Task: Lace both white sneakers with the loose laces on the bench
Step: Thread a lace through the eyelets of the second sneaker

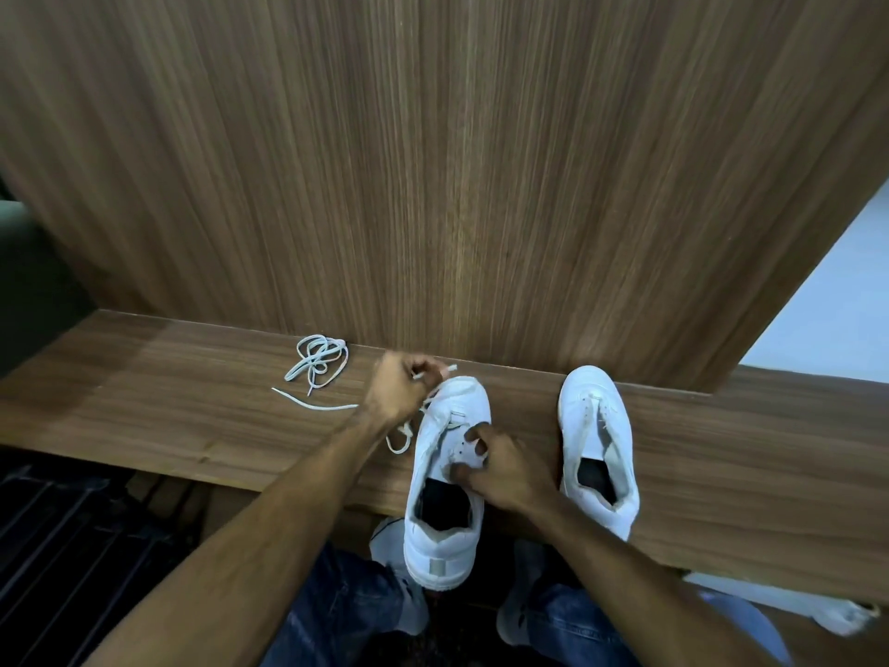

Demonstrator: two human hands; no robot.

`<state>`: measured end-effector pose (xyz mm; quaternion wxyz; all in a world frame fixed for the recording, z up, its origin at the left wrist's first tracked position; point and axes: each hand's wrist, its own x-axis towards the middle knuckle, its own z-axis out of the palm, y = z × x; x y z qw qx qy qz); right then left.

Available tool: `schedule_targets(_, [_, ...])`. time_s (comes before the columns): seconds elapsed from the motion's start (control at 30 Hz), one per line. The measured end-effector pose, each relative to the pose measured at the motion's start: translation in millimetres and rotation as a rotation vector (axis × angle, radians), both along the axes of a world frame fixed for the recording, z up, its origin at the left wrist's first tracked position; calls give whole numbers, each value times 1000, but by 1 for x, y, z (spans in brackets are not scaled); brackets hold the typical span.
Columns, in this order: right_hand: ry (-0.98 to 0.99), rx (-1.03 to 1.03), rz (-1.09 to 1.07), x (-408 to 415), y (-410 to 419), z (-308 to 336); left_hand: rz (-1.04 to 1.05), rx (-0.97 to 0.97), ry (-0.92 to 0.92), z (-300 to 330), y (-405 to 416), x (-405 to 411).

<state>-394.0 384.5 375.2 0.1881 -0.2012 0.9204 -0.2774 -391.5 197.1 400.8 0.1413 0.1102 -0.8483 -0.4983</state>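
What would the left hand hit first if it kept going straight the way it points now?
Probably the upright brown wood-grain back panel just beyond the left hand; only bare wooden bench seems between, though depth is unclear.

head view: worn on person's head | faces forward and down | close over bench

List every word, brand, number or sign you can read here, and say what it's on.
None can be read.
Heel tab of the left sneaker: a plain grey patch, no lettering visible.
Right sneaker: no mark shows.
Loose lace, bench, wall panel: no text.
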Motion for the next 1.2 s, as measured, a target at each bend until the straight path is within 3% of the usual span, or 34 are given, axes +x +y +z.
schedule_targets(0.13, [129,142,7,15,-9,-9,-97,-129,-236,-24,15,9])
schedule_targets(0.23, [218,188,-4,20,-12,-6,-52,-205,-318,-31,21,12])
schedule_targets(0.43, [54,-38,-199,2,-1,-10,-23,-218,-357,-33,26,11])
schedule_targets(0.97, [-142,-140,-172,-9,5,-8,68,-363,-384,-44,50,3])
schedule_targets(1.13, [-384,-423,-270,-24,9,-3,38,-353,-365,-44,49,-2])
schedule_targets(1.2, [-339,-404,-238,-29,6,-3,24,-331,-357,-45,48,-3])
